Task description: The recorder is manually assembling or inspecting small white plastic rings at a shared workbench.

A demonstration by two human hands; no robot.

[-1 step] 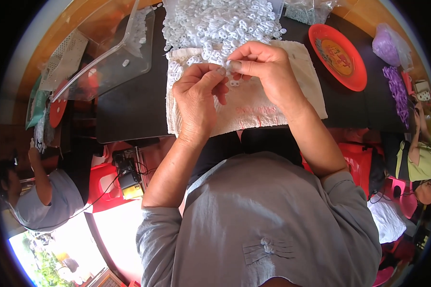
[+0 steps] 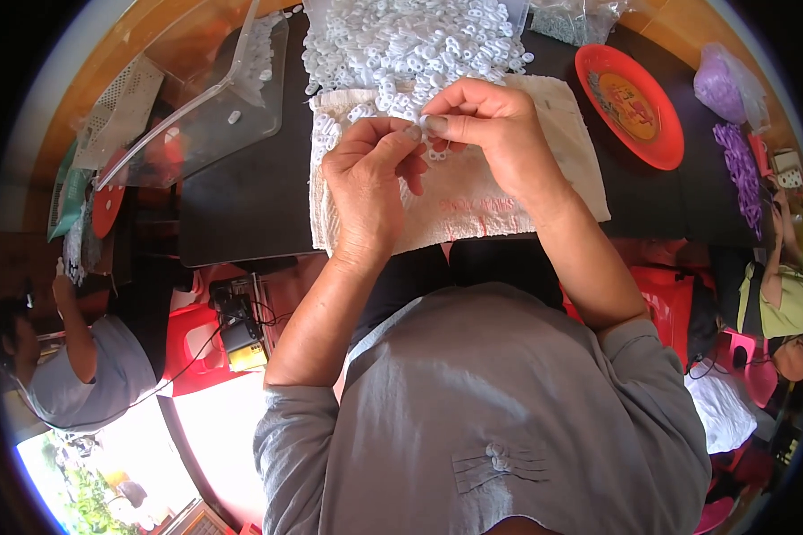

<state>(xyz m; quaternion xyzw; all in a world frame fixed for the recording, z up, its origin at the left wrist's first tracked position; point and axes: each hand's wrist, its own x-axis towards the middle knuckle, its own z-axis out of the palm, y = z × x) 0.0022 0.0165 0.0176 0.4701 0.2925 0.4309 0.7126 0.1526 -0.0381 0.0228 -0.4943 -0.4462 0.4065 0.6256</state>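
Over the cream cloth (image 2: pixel 562 134), my left hand (image 2: pixel 368 174) and my right hand (image 2: pixel 509 129) meet fingertip to fingertip. Both are closed in a pinch around a small white plastic piece (image 2: pixel 424 120), mostly covered by the thumbs and fingers. Just beyond them, a heap of small white two-holed plastic pieces (image 2: pixel 410 45) spills onto the cloth's far edge. A few loose pieces (image 2: pixel 327 129) lie beside my left hand, and others show just below the fingertips.
A clear plastic bin (image 2: pixel 196 116) stands tilted at the left of the dark table (image 2: pixel 232 214). To the right are a red oval plate (image 2: pixel 669 147), purple strips (image 2: pixel 738 178) and a purple bag (image 2: pixel 721 85). Other people sit at both sides.
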